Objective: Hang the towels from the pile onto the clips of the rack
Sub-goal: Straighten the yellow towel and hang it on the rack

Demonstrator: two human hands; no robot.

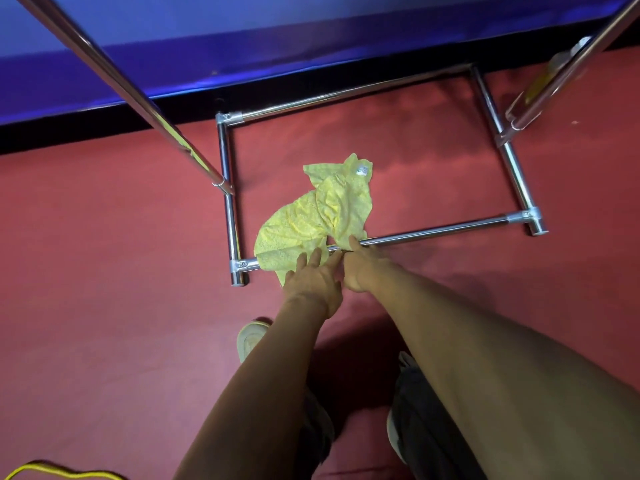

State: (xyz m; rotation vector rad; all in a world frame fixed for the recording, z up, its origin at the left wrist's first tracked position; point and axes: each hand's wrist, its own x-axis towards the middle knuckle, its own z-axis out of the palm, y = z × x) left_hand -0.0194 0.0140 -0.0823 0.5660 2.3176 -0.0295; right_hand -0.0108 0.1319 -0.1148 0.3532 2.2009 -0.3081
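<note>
this towel's hanging has barely begun: the towel (318, 216) lies crumpled on the floor (104, 237) inside the rack (433, 234) base, its near end draped over the near bar by the near-left corner, on no clip. a blurred yellow shape by the right upright may be one already hung. its long axis runs from that corner toward the far right, tagged corner pointing away from you. your left hand (311, 282) rests on the near end with fingers straight and slightly spread, while your right hand (360, 268) curls at the edge by the bar, grip unclear.
</note>
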